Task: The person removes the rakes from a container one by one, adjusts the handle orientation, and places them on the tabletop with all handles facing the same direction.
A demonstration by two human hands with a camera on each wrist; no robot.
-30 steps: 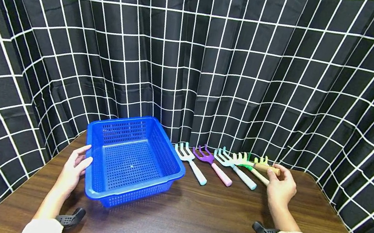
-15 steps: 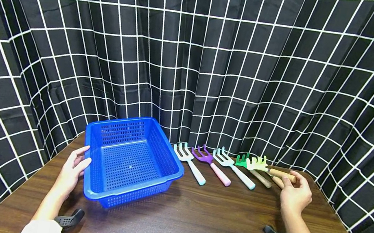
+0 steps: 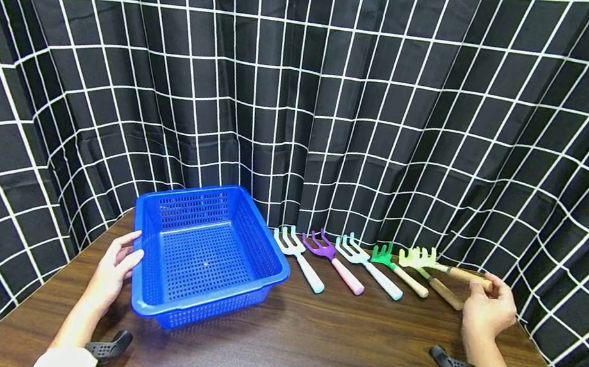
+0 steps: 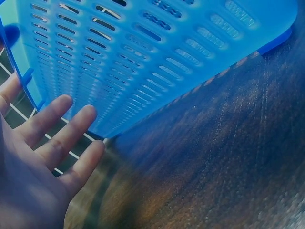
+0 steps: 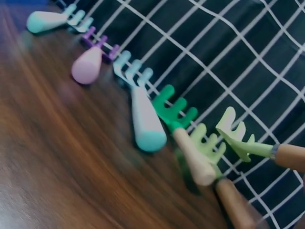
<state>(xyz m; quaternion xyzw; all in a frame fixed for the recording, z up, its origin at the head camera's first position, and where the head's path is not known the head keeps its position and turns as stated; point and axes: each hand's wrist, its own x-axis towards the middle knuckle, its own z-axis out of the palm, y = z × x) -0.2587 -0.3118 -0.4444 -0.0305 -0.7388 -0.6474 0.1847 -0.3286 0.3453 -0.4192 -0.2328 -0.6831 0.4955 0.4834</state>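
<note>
At the left, my left hand [image 3: 113, 267] holds the rim of a blue plastic basket [image 3: 203, 308], thumb at the rim. In the left wrist view, several fingers [image 4: 78, 129] extend loosely below the basket's slotted wall [image 4: 143, 62]. At the far right, my right hand [image 3: 489, 310] pinches the wooden handle end of a yellow-green hand fork [image 5: 238, 136], its tines raised in the right wrist view. Under it is a second light-green hand fork [image 5: 207, 143], its wooden handle [image 3: 445, 293] ending beside my palm; contact is unclear.
Left of them lie a green hand fork [image 3: 409, 281], a pale blue one [image 3: 386, 282], a purple one with pink handle [image 3: 349, 276] and a white-blue one [image 3: 310, 274]. Behind the brown wooden table [image 3: 312, 355] hangs a black curtain [image 3: 338, 100] with white grid lines.
My right hand has moved right with the yellow-green hand fork. The second light-green fork has shifted right too, uncovering the green fork. My left hand and the basket stay almost still.
</note>
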